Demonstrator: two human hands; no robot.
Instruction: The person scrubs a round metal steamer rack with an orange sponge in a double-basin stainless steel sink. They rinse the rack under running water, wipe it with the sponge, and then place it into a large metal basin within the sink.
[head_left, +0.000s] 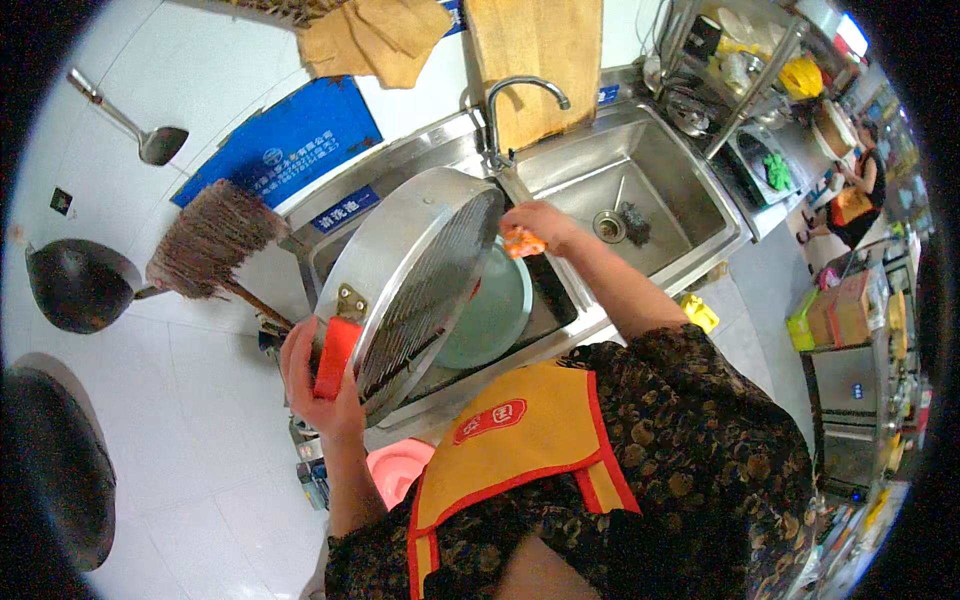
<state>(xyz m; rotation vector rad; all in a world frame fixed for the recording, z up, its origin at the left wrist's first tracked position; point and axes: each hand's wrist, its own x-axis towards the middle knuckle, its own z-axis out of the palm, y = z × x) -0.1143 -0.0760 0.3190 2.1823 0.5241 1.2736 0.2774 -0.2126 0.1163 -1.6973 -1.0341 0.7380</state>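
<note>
A large round metal pan (375, 247) is tilted on edge over the left sink basin, its dark ridged face (442, 277) turned to the right. My left hand (319, 382) grips the pan by its red side handle (337, 356). In my right hand (541, 227) is an orange and white scrubbing cloth or pad (523, 244), close to the pan's right rim. Below the pan a pale green plastic basin (499, 322) sits in the sink, partly hidden by the pan.
A faucet (525, 81) stands between the two basins. The right stainless sink basin (675, 202) holds a dark scouring pad (636, 225) by the drain. A wooden board (534, 45) leans behind. Left are a mop (217, 236) and hanging wok (82, 285); a person (859, 195) is far right.
</note>
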